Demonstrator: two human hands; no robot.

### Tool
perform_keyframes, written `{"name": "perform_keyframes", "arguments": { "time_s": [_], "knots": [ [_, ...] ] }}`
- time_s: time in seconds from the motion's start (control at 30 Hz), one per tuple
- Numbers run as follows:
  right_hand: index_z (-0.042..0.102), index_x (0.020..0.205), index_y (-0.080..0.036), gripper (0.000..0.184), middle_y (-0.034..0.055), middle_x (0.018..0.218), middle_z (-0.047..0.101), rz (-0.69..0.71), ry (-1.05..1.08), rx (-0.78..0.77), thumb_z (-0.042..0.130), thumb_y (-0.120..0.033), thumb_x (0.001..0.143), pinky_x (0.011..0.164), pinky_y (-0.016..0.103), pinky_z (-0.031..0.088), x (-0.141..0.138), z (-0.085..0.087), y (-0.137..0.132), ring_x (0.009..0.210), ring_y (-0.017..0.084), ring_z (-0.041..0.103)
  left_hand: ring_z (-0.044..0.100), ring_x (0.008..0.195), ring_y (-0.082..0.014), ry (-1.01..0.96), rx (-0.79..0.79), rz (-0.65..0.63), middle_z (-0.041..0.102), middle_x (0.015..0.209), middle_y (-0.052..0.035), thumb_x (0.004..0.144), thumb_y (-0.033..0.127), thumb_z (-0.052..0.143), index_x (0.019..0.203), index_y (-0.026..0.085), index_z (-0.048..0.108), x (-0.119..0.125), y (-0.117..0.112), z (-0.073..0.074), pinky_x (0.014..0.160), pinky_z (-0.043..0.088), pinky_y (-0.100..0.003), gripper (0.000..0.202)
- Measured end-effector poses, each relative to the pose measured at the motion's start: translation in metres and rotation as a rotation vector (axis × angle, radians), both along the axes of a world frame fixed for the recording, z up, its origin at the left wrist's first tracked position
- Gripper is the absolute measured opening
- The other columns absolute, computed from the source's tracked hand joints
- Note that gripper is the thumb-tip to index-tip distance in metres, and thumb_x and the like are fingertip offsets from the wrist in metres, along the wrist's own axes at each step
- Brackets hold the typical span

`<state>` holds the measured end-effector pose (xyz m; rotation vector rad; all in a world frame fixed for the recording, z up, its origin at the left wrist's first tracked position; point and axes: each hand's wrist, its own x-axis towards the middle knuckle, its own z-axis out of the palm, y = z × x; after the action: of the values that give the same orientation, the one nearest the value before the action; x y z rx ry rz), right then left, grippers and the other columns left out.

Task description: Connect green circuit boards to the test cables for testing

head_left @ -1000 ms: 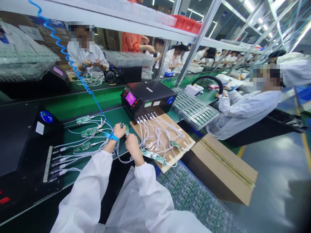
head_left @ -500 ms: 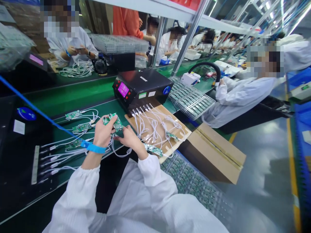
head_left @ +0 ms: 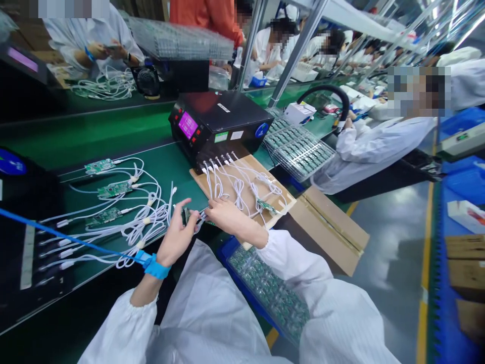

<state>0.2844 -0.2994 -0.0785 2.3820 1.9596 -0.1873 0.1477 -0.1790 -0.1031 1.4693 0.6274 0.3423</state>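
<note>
My left hand (head_left: pixel 177 233), with a blue strap (head_left: pixel 156 266) on its wrist, grips a small green circuit board (head_left: pixel 185 216) between thumb and fingers. Just right of it, my right hand (head_left: pixel 229 216) has its fingers closed on a white cable (head_left: pixel 203 216) at the board's edge. My fingers partly hide both the board and the cable end, so I cannot tell whether they are joined. Left of my hands, bundled white cables (head_left: pixel 146 222) lie on the green bench beside several circuit boards (head_left: pixel 113 190).
A black tester (head_left: pixel 223 119) with a lit screen stands behind a cardboard sheet (head_left: pixel 248 172) carrying white cables and a board (head_left: pixel 266 206). Trays of boards sit below right (head_left: pixel 269 283) and behind (head_left: pixel 299 146). A carton (head_left: pixel 333 227) and a co-worker (head_left: pixel 379 146) are at right.
My right hand has moved right and is now closed on a white cable. The board in my left hand has turned and shows less of its face. The whole view has shifted.
</note>
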Motion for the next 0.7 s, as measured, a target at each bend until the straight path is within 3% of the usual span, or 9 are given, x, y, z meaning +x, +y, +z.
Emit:
{"name": "perform_keyframes", "arguments": {
  "time_s": [0.13,0.2,0.3,0.4,0.5,0.57,0.7],
  "knots": [
    [0.073,0.112,-0.009,0.023,0.0167,0.107,0.07,0.058,0.056,-0.054,0.059,-0.027,0.106,0.092,0.039,0.049,0.007,0.005,-0.003,0.104,0.028,0.07,0.069,0.095,-0.0233,0.005,0.25,-0.136,0.071,0.103,-0.008,0.094,0.05,0.064,0.12,0.02,0.067,0.007,-0.008,-0.025,0.089,0.053,-0.039,0.04],
    [0.073,0.114,-0.01,0.023,0.0163,0.107,0.07,0.08,0.108,-0.039,0.057,-0.025,0.107,0.089,0.038,0.049,0.013,0.006,-0.007,0.101,0.026,0.07,0.067,0.11,-0.0259,-0.022,0.303,-0.158,0.07,0.112,-0.0099,0.096,0.049,0.061,0.12,0.02,0.067,0.007,-0.01,-0.032,0.103,0.049,-0.043,0.037],
    [0.07,0.119,-0.012,0.023,0.0133,0.108,0.07,0.077,0.245,0.065,0.054,-0.025,0.108,0.082,0.034,0.05,0.024,0.004,-0.015,0.093,0.022,0.068,0.063,0.12,-0.0267,-0.029,0.35,-0.14,0.067,0.123,-0.0112,0.098,0.049,0.062,0.125,0.022,0.066,0.006,-0.013,-0.035,0.11,0.046,-0.045,0.039],
    [0.067,0.115,-0.014,0.019,0.0107,0.109,0.071,0.066,0.401,0.236,0.053,-0.025,0.109,0.084,0.034,0.051,0.033,-0.001,-0.023,0.096,0.021,0.067,0.065,0.114,-0.0254,-0.03,0.312,-0.157,0.067,0.126,-0.0107,0.097,0.051,0.063,0.134,0.023,0.063,0.008,-0.018,-0.031,0.105,0.049,-0.043,0.046],
    [0.065,0.109,-0.015,0.015,0.0096,0.107,0.073,0.081,0.486,0.344,0.052,-0.023,0.109,0.09,0.035,0.052,0.036,-0.005,-0.028,0.101,0.022,0.067,0.068,0.092,-0.0218,-0.053,0.236,-0.191,0.071,0.108,-0.0076,0.099,0.053,0.06,0.138,0.021,0.059,0.015,-0.024,-0.025,0.085,0.056,-0.037,0.051],
    [0.063,0.108,-0.016,0.014,0.0103,0.107,0.072,0.072,0.488,0.357,0.05,-0.021,0.109,0.089,0.036,0.053,0.037,-0.005,-0.031,0.1,0.022,0.068,0.066,0.08,-0.0192,-0.071,0.232,-0.187,0.068,0.093,-0.0044,0.1,0.052,0.058,0.136,0.019,0.06,0.02,-0.027,-0.023,0.076,0.055,-0.033,0.049],
    [0.06,0.111,-0.016,0.015,0.0117,0.108,0.07,0.05,0.454,0.319,0.046,-0.021,0.11,0.083,0.034,0.052,0.037,0.0,-0.036,0.097,0.022,0.068,0.062,0.072,-0.0164,-0.104,0.28,-0.175,0.064,0.084,-0.0013,0.101,0.047,0.058,0.128,0.017,0.062,0.028,-0.032,-0.024,0.076,0.054,-0.032,0.041]
  ]
}}
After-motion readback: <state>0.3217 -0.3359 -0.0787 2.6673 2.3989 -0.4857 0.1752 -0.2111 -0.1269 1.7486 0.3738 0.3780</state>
